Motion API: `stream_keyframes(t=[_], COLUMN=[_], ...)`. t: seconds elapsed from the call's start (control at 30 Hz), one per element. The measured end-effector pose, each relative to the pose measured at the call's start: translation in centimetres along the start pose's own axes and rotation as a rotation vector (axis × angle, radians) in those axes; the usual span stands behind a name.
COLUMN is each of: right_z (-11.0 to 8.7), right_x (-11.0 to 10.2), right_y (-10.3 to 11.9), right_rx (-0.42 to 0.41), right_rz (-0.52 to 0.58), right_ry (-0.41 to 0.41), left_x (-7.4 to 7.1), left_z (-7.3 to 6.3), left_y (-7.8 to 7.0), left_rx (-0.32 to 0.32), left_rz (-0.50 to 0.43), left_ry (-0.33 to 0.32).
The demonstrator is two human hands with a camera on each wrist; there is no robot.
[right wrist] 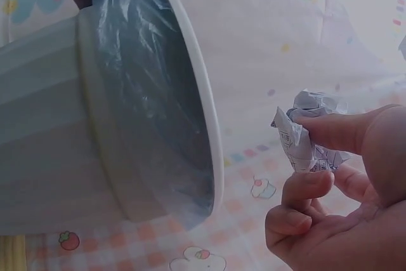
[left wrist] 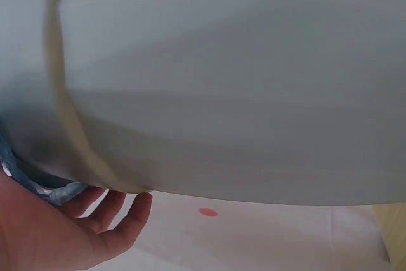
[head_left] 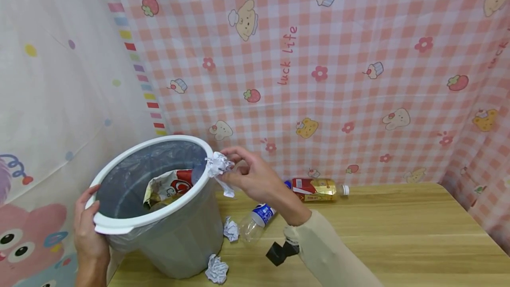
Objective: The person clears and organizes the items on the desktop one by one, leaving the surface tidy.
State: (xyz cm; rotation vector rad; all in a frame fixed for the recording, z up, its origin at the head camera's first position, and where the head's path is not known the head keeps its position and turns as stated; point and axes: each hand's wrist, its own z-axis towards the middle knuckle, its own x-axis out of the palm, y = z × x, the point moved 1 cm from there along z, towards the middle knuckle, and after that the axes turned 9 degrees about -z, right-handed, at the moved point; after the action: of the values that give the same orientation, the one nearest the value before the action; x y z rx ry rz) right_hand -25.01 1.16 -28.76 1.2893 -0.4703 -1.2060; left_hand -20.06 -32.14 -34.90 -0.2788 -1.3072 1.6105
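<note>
My left hand (head_left: 90,231) grips the white rim (head_left: 115,224) of a grey trash can (head_left: 187,238) at its near left side. A clear plastic liner (right wrist: 143,74) folds over the can's edge, and a crumpled wrapper (head_left: 164,186) with red and white print lies inside. Beside the opposite side of the rim, my right hand (head_left: 255,176) pinches a crumpled paper ball (head_left: 218,164) between thumb and fingers. In the right wrist view that paper (right wrist: 301,141) is apart from the can. The left wrist view shows my left hand's fingers (left wrist: 130,223) against the can's underside in that picture.
Two more crumpled paper balls, one (head_left: 231,229) near the bottle and one (head_left: 217,269) nearer me, lie beside the can. A clear bottle with a blue label (head_left: 263,214) and a yellow drink bottle (head_left: 318,189) lie on the wooden table (head_left: 398,234). Patterned cloth (head_left: 350,34) hangs behind.
</note>
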Motion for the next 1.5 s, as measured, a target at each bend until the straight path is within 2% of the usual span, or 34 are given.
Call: stream_keyframes(t=[0.2,0.47,0.73,0.9,1.13,1.5], right_z=[0.8,1.6,2.5,3.0,3.5,4.1], right_x=[0.6,1.6,3.2,4.2,5.3,6.0], right_y=[1.0,2.0,2.6,2.8,2.8,2.7], right_rx=[-0.033,-0.03,-0.07,-0.028,0.016,0.084], right_rz=[0.066,0.043,0.022,0.035,-0.019,-0.014], right_ry=[0.015,0.039,0.029,0.026,-0.024,-0.069], left_x=[0.2,0.2,0.2,0.3,0.3,0.3], left_z=[0.0,-0.1,-0.2,-0.2,-0.3,-0.2], left_y=[-0.1,-0.2,-0.2,-0.2,-0.1,-0.1], left_rx=[0.008,0.006,0.001,0.001,0.004,0.023], left_rz=[-0.03,-0.037,-0.048,-0.073,-0.074,-0.077], left_ry=[0.002,0.003,0.003,0.008,0.011,0.012])
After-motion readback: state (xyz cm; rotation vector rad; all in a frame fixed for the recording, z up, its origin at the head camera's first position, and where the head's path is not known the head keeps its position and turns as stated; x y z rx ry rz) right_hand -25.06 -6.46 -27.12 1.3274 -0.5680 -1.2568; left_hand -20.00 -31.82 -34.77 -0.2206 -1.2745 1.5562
